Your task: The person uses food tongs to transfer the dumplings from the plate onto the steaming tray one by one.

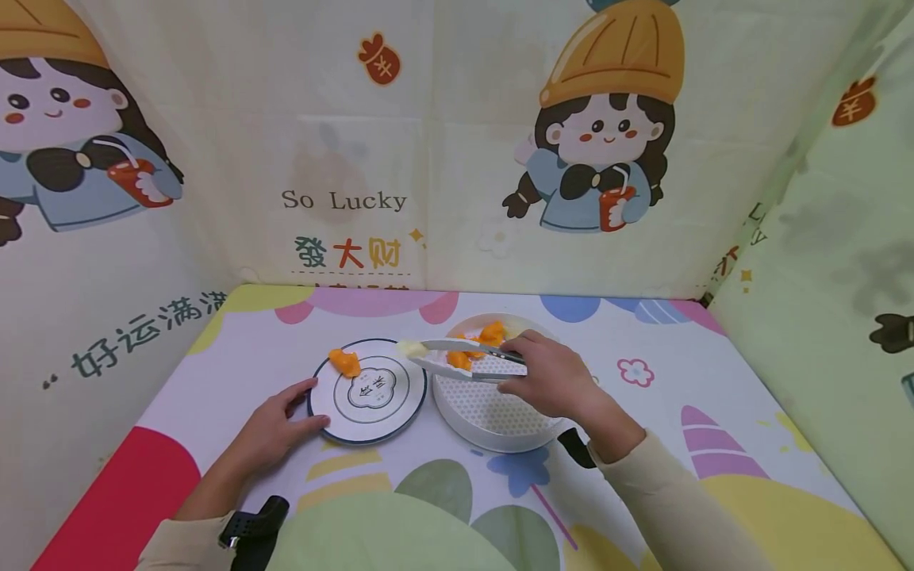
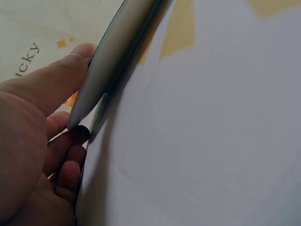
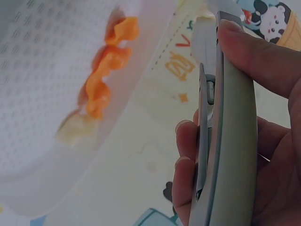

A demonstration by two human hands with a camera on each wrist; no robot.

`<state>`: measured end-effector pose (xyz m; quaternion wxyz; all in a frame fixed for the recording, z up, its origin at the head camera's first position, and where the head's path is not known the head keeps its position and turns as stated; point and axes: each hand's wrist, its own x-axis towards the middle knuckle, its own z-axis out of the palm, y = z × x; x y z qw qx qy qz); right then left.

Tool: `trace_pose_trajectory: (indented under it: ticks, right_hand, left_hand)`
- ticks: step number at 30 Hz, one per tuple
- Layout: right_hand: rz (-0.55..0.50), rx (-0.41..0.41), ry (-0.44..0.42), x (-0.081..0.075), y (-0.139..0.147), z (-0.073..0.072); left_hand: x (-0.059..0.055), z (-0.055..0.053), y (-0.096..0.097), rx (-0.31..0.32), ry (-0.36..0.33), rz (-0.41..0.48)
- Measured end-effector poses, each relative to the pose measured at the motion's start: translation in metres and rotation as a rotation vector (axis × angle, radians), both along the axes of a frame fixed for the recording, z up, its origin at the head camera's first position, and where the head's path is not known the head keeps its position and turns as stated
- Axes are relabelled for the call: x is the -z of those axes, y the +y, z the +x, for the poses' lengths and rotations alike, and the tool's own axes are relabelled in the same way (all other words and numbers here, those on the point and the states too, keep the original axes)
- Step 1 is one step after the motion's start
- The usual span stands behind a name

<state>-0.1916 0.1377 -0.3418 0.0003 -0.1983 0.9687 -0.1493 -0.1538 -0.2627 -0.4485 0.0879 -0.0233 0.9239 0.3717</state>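
Note:
My left hand (image 1: pixel 271 432) holds the left rim of a round white plate (image 1: pixel 400 404) with blue edging, thumb and index finger set apart along it. One orange crinkled piece (image 1: pixel 345 362) sits at the plate's upper left. My right hand (image 1: pixel 553 377) grips a pair of tongs (image 1: pixel 493 376), fingers on one arm and thumb on the other in the right wrist view. A pale yellow piece (image 1: pixel 412 349) is between the tong tips, above the plate's right rim. Under the tongs stands a round white tray (image 1: pixel 457 428) with a perforated bottom, bearing several orange pieces (image 3: pixel 99 92) and a pale one (image 3: pixel 77 129).
Plate and tray stand side by side on a colourfully printed tabletop (image 1: pixel 614 476). A printed cloth (image 1: pixel 464 159) hangs behind the table and along both sides. Dark straps cross both wrists, one a black band (image 1: pixel 253 527) at the left sleeve.

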Motion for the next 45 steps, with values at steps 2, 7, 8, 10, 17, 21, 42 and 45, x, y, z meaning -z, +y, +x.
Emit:
trace_pose_trajectory:
  ticks: [2, 7, 8, 10, 17, 21, 42, 45]
  right_hand:
    - [-0.001, 0.012, 0.003, 0.001, 0.009, 0.001]
    - [-0.006, 0.034, 0.001, 0.002, 0.027, 0.003]
    - [-0.006, 0.037, 0.003, 0.003, 0.031, 0.003]
    - [-0.007, 0.048, 0.004, 0.004, 0.037, 0.004]
    - [-0.01, 0.072, -0.045, 0.006, 0.049, 0.008]
    - [0.001, 0.038, -0.069, 0.007, 0.05, 0.011]
    - [0.036, 0.01, -0.098, 0.011, 0.049, 0.013]
    - [0.038, 0.026, -0.092, 0.01, 0.047, 0.013]
  left_hand:
    - [0.0, 0.0, 0.0, 0.0, 0.001, -0.002]
    - [0.001, -0.001, 0.001, -0.004, 0.0, -0.007]
    - [0.001, -0.001, 0.002, -0.005, -0.001, -0.007]
    - [0.001, -0.001, 0.002, -0.008, -0.003, -0.007]
    - [0.0, 0.0, 0.001, -0.003, -0.002, -0.006]
    - [-0.001, 0.001, 0.002, -0.003, -0.001, -0.012]
    - [-0.001, 0.001, 0.002, -0.01, -0.012, -0.007]
    - [0.0, 0.001, 0.002, -0.009, -0.01, -0.008]
